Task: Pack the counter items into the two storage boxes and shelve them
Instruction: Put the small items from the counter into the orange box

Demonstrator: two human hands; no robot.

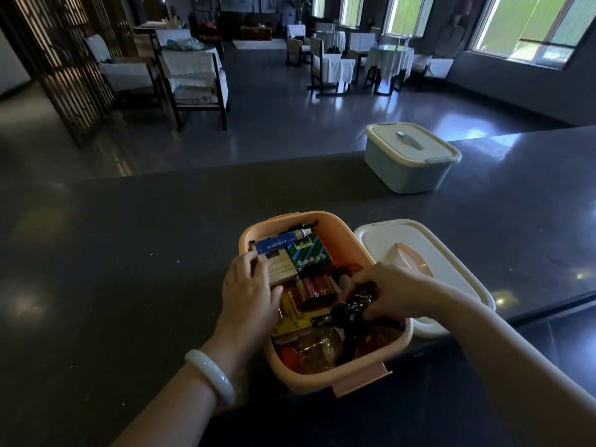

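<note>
Open orange storage box (325, 379) on dark bench (129, 253), packed with cartons and batteries (317, 290). Left hand (250, 290) grip pinching tan carton (282, 269); right hand (388, 290) grip closed on dark bundle (353, 306). Blue lidded box (411, 158) well apart.

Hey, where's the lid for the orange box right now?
In the head view, the white lid lies flat on the counter, right beside the open orange box, just behind the right hand.
</note>
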